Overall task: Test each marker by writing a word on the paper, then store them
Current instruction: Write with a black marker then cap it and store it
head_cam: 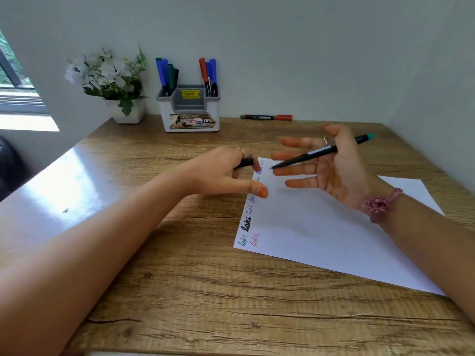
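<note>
1. The right hand (334,165) pinches a black marker (318,151) between thumb and palm, its other fingers spread.
2. The marker's long axis slants, its tip toward the left hand (231,170) and its teal end up and away.
3. The left hand grips a black cap (245,162).
4. The paper (321,235) lies on the desk (180,278) beneath both hands.

Along the left edge of the paper (321,235) we read "loki" several times, in green, bold black and red. On the marker holder (189,109) we see a yellow price sticker (190,94) reading "49.00" and a label (191,121) showing "42" and "OPE".
</note>
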